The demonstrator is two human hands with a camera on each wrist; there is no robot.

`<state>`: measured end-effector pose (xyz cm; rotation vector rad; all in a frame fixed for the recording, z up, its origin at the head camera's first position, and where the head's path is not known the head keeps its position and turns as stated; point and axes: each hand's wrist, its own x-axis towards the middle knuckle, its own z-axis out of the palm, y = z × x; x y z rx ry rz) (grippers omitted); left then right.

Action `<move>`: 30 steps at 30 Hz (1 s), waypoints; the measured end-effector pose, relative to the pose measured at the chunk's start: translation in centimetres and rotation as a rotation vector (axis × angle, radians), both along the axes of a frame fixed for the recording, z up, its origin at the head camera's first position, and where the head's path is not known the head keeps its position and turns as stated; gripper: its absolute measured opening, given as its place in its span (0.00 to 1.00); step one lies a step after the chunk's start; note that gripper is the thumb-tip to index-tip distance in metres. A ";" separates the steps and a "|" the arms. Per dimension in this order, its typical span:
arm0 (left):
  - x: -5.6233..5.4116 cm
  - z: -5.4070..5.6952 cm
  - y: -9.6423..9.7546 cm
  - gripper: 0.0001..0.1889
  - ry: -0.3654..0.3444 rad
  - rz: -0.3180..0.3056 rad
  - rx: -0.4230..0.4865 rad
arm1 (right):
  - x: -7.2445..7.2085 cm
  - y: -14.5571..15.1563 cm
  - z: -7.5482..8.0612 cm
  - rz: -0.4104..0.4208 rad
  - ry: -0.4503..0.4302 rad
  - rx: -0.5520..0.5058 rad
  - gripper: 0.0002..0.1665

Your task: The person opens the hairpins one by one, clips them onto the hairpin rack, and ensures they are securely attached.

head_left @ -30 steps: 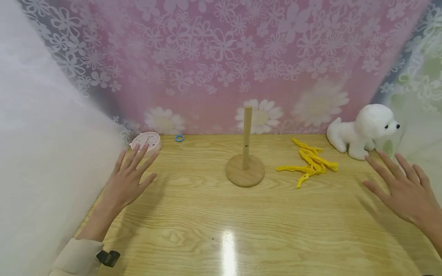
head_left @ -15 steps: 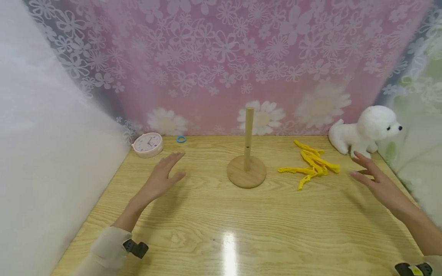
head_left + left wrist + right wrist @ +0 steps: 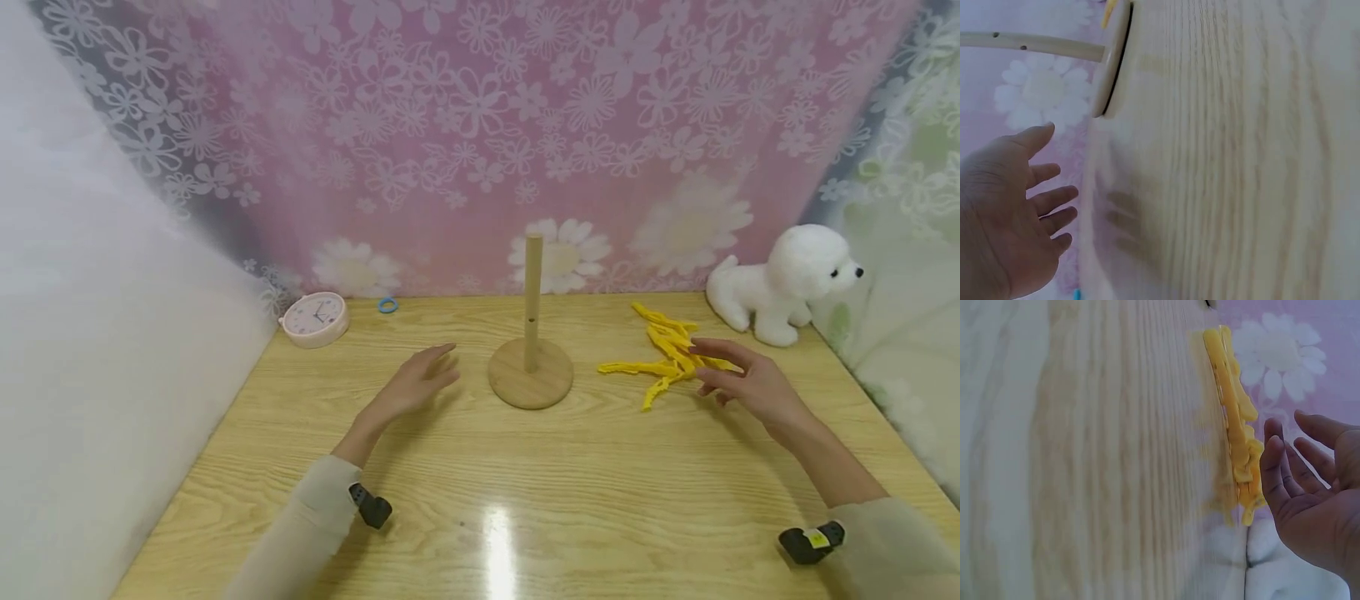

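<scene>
Right hand (image 3: 753, 387): here it is, poised beside the yellow strips (image 3: 678, 360), fingers loosely bent and nothing in their grasp; whether a fingertip brushes the heap, the views don't settle.
Left hand (image 3: 411, 383): above the table (image 3: 420, 467), left of the wooden stand (image 3: 533, 292) and clear of it, fingers relaxed, holding nothing.
Strips' place: a crossed heap flat on the table, right of the stand, with the toy dog (image 3: 802, 275) behind and to the right.
Strips' feel: plastic by the look, so probably light, fairly stiff, with slight flex; smooth faces may slip, and crossed neighbours could drag along.
Strips' hold: a pinch near the middle of an outer one looks best; thin ends are likely the weak spots.
Strips' lines: no single direction here! One points left at the stand, its long axis roughly along the table's back edge; the rearmost slants from back left to front right; a short end juts towards the person.
Stand's line: rod upright, long axis vertical, round base flat on the table.
Stand's feel: rigid, likely the heavier item, steady on that disc; mid-rod is the natural grip.
</scene>
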<state>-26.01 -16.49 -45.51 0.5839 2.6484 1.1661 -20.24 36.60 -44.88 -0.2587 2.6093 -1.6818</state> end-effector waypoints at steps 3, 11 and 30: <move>-0.9 -1.0 1.3 0.36 -0.013 -0.012 -0.015 | -0.7 -1.1 0.2 -0.002 -0.015 0.038 0.31; -2.7 -2.8 4.5 0.46 0.118 -0.138 -0.184 | -2.1 -3.4 0.4 0.031 -0.145 0.138 0.33; -4.3 -2.9 5.5 0.49 -0.072 -0.144 -0.127 | -3.1 -4.4 -0.4 -0.002 -0.090 0.362 0.27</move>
